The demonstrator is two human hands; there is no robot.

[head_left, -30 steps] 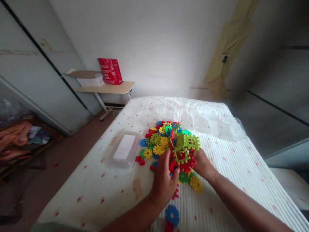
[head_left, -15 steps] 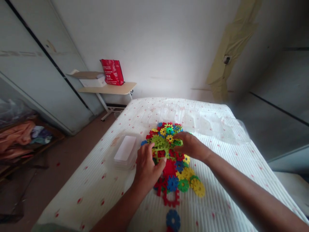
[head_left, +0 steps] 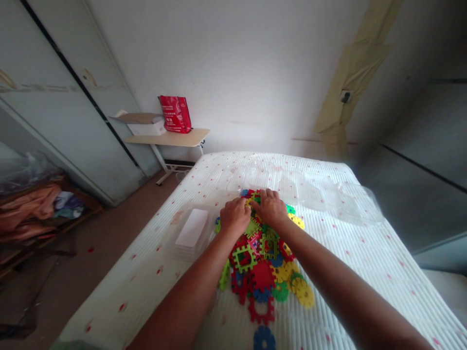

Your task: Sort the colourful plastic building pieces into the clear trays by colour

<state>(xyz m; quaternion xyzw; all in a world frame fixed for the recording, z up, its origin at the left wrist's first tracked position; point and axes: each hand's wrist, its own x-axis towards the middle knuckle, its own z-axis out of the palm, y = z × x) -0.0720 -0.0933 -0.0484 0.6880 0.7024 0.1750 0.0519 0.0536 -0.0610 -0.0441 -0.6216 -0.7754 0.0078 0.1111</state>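
A heap of colourful plastic building pieces (head_left: 263,275) lies on the bed, mixing red, blue, yellow and green. Square toothed frames, such as a lime green one (head_left: 244,258), rest among notched discs like the yellow disc (head_left: 304,294). My left hand (head_left: 235,214) lies over the far left part of the heap, fingers bent down onto the pieces and partly hidden. Close beside it, my right hand (head_left: 270,208) covers the far right part, its thumb apart from the bent fingers. Neither hand shows a piece lifted in it.
Left of the heap sits a clear plastic box (head_left: 175,247) with a white card (head_left: 192,227) on it. Clear plastic trays (head_left: 321,197) lie behind the heap. Against the wall a small table (head_left: 182,138) holds a red bag (head_left: 175,114) and a white box (head_left: 146,128).
Both hands have moved to the far end of the heap and closer together. Pieces in the middle have shifted toward me and spread, with lime green frames now uncovered.
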